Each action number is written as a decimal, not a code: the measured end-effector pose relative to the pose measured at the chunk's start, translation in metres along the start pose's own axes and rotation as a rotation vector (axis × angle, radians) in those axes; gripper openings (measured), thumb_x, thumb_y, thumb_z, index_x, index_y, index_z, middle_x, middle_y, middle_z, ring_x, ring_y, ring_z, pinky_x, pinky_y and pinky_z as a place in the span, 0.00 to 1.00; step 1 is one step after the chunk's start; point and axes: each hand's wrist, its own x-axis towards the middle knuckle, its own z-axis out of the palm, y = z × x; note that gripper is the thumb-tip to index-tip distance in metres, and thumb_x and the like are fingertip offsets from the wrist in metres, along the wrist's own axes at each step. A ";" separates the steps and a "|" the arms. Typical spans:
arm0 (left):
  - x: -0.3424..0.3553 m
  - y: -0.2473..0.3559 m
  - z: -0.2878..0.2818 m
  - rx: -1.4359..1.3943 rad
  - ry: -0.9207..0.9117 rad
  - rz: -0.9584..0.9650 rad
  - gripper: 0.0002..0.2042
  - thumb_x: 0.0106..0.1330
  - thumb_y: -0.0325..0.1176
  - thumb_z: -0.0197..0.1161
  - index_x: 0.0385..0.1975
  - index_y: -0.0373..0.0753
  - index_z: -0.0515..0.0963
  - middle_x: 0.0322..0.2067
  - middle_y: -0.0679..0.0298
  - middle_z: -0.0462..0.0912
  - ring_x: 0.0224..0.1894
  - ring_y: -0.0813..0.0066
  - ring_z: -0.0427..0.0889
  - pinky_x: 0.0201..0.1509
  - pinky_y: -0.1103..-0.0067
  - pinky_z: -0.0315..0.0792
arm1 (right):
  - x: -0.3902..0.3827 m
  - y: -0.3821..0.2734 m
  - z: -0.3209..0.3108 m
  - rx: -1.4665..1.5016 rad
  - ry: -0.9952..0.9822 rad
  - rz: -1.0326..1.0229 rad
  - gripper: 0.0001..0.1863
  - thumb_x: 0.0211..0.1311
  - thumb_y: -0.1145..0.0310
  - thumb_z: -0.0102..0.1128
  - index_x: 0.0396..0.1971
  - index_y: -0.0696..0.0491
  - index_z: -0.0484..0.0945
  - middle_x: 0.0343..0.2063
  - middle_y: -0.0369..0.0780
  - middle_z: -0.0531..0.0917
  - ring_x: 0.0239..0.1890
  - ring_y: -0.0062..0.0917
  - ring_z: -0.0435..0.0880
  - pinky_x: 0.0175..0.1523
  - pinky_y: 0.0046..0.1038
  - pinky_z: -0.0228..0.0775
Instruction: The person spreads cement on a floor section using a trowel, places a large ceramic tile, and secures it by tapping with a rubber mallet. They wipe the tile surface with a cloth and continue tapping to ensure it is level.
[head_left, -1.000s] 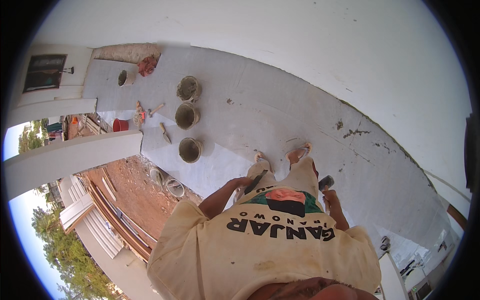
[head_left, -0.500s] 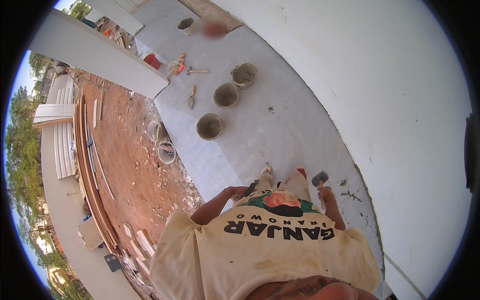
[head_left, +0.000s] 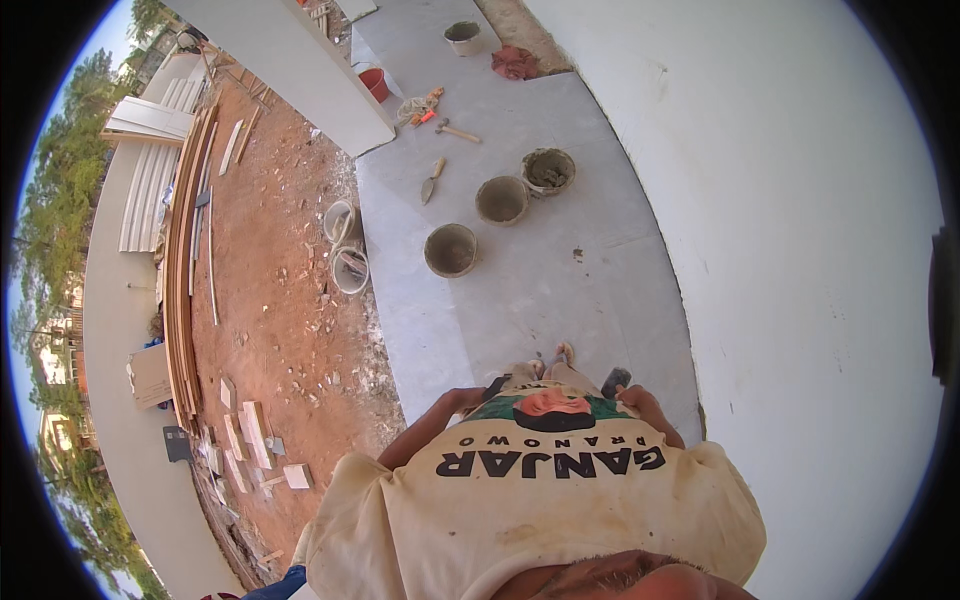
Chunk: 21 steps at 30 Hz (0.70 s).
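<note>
My right hand (head_left: 640, 400) is closed on a mallet (head_left: 615, 381) with a dark, blocky head, held low beside my right hip. Its handle is mostly hidden by the hand. At my left hip is my left hand (head_left: 466, 398), its fingers curled by a dark object (head_left: 497, 385) too small to name. Ahead on the grey tiled floor stand three mortar-coated buckets: a near one (head_left: 451, 250), a middle one (head_left: 501, 201) and a far one (head_left: 548, 172) with mortar inside. Both hands are well apart from them.
Beyond the buckets lie a trowel (head_left: 432, 183), a hammer (head_left: 459, 131) and tangled string (head_left: 415, 108). A red bucket (head_left: 373, 84) stands by a white pillar (head_left: 310, 80). White wall (head_left: 800, 250) bounds the right; red dirt (head_left: 290, 260) with long boards (head_left: 185, 270) lies left.
The view has shifted, so the buckets and tools now appear farther right. My feet have moved, and the mallet has come closer to my body. Both hands keep their hold.
</note>
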 end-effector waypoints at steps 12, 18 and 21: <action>-0.017 -0.039 -0.031 -0.121 0.185 0.214 0.27 0.65 0.45 0.54 0.56 0.30 0.73 0.52 0.44 0.79 0.49 0.50 0.83 0.45 0.57 0.84 | 0.047 -0.122 -0.031 -0.372 0.109 -0.084 0.18 0.66 0.56 0.59 0.35 0.58 0.82 0.25 0.43 0.84 0.24 0.30 0.82 0.30 0.39 0.71; -0.093 -0.004 -0.081 0.070 0.240 0.430 0.23 0.63 0.40 0.53 0.52 0.29 0.77 0.49 0.44 0.81 0.48 0.52 0.84 0.44 0.60 0.84 | 0.066 -0.162 -0.021 -0.355 0.185 -0.135 0.18 0.66 0.58 0.59 0.41 0.59 0.81 0.26 0.43 0.85 0.24 0.30 0.82 0.31 0.38 0.72; -0.075 -0.062 -0.134 0.104 0.299 0.449 0.22 0.62 0.41 0.53 0.47 0.29 0.80 0.43 0.46 0.84 0.42 0.55 0.86 0.40 0.65 0.84 | 0.037 -0.210 0.034 -0.335 0.146 -0.111 0.18 0.65 0.59 0.60 0.41 0.60 0.81 0.26 0.44 0.84 0.23 0.30 0.82 0.30 0.37 0.72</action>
